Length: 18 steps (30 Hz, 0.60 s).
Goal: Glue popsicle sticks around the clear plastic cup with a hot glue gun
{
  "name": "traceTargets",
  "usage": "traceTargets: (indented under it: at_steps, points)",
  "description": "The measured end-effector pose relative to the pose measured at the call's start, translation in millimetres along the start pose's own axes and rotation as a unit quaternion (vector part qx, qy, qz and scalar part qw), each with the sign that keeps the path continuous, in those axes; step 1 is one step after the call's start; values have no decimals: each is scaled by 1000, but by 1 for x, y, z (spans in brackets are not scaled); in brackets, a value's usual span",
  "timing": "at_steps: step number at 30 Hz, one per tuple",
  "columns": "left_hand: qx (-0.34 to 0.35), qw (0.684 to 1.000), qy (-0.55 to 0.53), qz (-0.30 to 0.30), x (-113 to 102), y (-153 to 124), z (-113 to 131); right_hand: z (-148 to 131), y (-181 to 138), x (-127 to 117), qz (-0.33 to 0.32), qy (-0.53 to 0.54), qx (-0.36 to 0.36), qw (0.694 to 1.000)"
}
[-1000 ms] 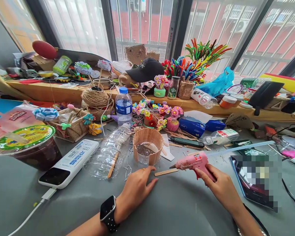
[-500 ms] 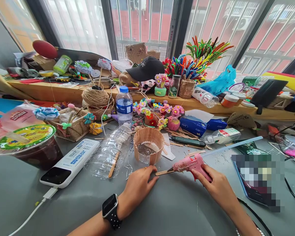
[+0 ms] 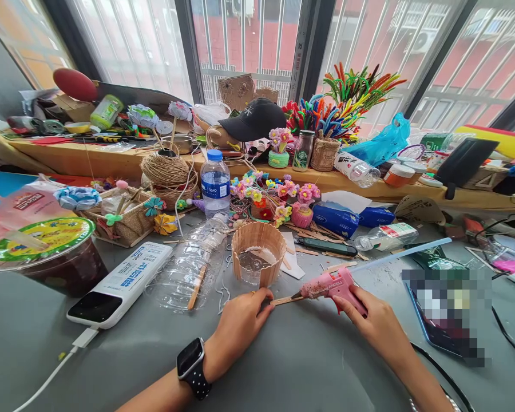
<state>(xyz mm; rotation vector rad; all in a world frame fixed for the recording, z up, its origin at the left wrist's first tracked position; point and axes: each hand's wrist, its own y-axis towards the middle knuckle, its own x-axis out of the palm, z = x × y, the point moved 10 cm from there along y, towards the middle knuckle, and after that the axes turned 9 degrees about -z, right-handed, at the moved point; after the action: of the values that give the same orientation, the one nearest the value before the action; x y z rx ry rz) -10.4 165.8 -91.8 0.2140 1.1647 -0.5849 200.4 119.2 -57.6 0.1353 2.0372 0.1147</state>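
Note:
My left hand (image 3: 242, 320), with a dark watch on its wrist, pinches the near end of a wooden craft stick (image 3: 285, 300) just above the grey table. In my right hand (image 3: 375, 320) is a pink hot glue gun (image 3: 332, 285), its fingers wrapped round the handle. The nozzle meets the far part of the stick, and a long translucent glue stick (image 3: 405, 253) juts from the gun's back. Right behind my left hand stands a round cup (image 3: 258, 254) of clear plastic, its wall lined with upright craft sticks and a gap at the front.
Left of the cup lies a cut clear plastic bottle (image 3: 184, 272) with a stick on it. Further left are a white power bank (image 3: 120, 286) and a lidded drink cup (image 3: 47, 257). A phone (image 3: 442, 320) lies at right, near the black cord (image 3: 444, 375).
The glue gun nozzle and the craft stick have tilted very slightly while staying in contact. The whole view has shifted a little; both hands keep their grips.

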Motion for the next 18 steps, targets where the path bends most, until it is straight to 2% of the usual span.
traceTargets:
  at_steps: [10,18]
  points:
    - [0,1000,-3,-1,1,1,-1,-10,-5,-2,77,-93,-33,992]
    - [0,1000,-10,-1,3,1,-3,-20,-7,-3,107,-158,-43,981]
